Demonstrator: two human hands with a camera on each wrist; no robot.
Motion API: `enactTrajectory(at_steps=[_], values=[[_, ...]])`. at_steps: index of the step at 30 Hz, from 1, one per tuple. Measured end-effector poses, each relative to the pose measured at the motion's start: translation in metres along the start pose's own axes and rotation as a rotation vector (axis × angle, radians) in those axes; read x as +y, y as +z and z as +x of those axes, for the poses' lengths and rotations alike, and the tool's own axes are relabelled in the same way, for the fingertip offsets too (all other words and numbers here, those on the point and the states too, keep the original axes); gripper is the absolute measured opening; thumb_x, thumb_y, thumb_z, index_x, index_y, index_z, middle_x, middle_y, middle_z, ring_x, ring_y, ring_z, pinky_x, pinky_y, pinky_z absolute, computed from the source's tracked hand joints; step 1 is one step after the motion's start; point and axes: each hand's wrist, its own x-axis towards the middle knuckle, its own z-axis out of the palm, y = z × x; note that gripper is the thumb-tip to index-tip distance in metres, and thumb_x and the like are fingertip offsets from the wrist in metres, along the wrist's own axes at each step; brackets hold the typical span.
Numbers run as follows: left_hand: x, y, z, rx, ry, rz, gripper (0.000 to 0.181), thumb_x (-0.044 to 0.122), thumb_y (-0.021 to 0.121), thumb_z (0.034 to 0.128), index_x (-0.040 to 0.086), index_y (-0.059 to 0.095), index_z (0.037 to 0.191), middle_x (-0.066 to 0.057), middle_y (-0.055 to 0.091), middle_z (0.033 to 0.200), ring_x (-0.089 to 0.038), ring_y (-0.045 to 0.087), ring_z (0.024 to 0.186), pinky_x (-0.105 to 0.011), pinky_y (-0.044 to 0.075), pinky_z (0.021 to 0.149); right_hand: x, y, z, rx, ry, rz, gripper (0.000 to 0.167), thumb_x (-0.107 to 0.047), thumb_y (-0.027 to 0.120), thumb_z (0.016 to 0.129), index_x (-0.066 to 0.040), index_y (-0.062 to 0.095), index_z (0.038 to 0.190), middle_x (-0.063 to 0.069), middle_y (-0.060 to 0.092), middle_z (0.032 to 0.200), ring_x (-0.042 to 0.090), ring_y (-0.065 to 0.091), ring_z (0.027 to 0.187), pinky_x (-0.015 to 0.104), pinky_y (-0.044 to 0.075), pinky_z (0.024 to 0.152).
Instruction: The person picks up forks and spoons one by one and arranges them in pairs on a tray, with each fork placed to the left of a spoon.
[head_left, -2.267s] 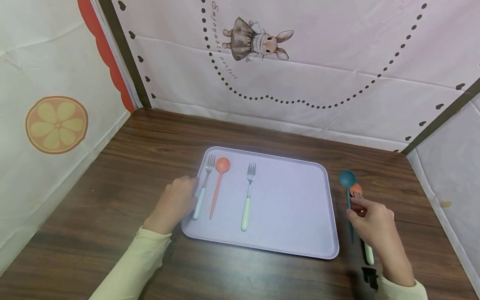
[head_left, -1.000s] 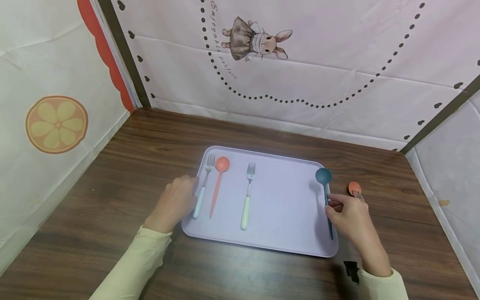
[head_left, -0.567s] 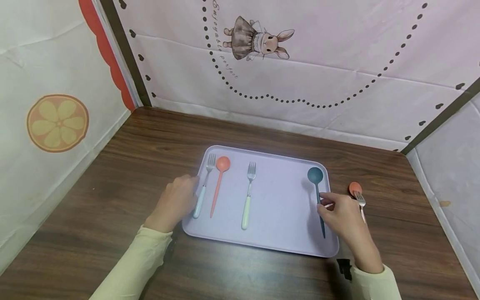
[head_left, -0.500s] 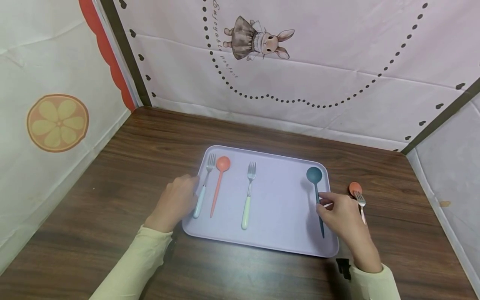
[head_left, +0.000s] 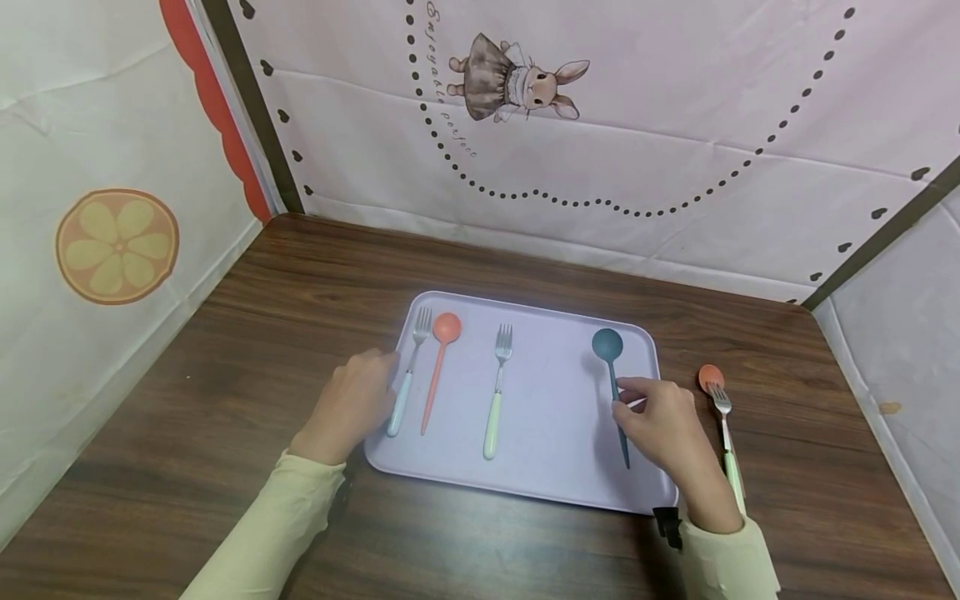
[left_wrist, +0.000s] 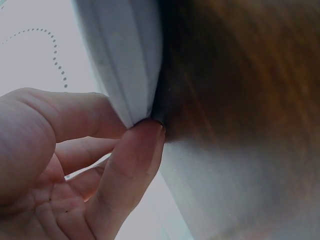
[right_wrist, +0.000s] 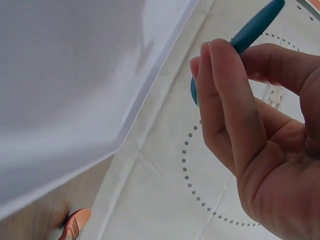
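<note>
A pale lilac tray (head_left: 551, 417) lies on the table, and my left hand (head_left: 351, 407) pinches its left rim between thumb and fingers; the left wrist view shows the tray edge (left_wrist: 122, 60) in that pinch. My right hand (head_left: 663, 425) holds a teal spoon (head_left: 607, 344) by its handle over the right part of the tray, bowl pointing away, with a shadow beneath it. On the tray lie a fork with a light blue handle (head_left: 401, 404), a coral spoon (head_left: 446, 327) and a fork with a light green handle (head_left: 492, 425).
Right of the tray, another coral spoon (head_left: 710, 377) lies partly under a green-handled fork (head_left: 722, 402) on the dark wooden table (head_left: 300, 308). Printed white cloth walls (head_left: 637, 150) stand along the table's back and both sides.
From beside the tray, my right hand has lifted the teal spoon and carried it left over the tray, uncovering the coral spoon and fork. My left hand stays on the rim.
</note>
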Motion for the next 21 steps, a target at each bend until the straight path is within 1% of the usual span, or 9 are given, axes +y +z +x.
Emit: enactTrajectory(at_steps=[4,10,21], values=[[0.000,0.001,0.000,0.004,-0.003,0.002,0.031,-0.008,0.061,0.0845,-0.008,0.066,0.115,-0.014,0.056,0.078,-0.026,0.053,0.062,-0.042,0.049,0.052,-0.003,0.003,0.001,-0.019,0.003,0.006,0.032,-0.004,0.064,0.085,0.005,0.073,0.115,0.016,0.074,0.094,0.030,0.072,0.085,0.043,0.059,0.068],[0.000,0.002,0.000,0.013,-0.013,0.016,0.032,-0.008,0.060,0.0852,-0.009,0.067,0.116,-0.014,0.057,0.079,-0.026,0.053,0.062,-0.042,0.050,0.053,-0.008,0.008,0.002,-0.047,0.014,0.024,0.032,-0.003,0.065,0.086,0.005,0.072,0.116,0.017,0.073,0.095,0.030,0.071,0.086,0.042,0.059,0.067],[0.001,0.001,0.001,0.004,-0.014,0.015,0.030,-0.008,0.059,0.0861,-0.009,0.067,0.115,-0.014,0.057,0.078,-0.026,0.053,0.061,-0.041,0.050,0.052,-0.013,0.014,0.005,-0.055,-0.017,0.032,0.030,-0.001,0.066,0.086,0.006,0.072,0.114,0.017,0.074,0.094,0.029,0.072,0.083,0.041,0.059,0.065]])
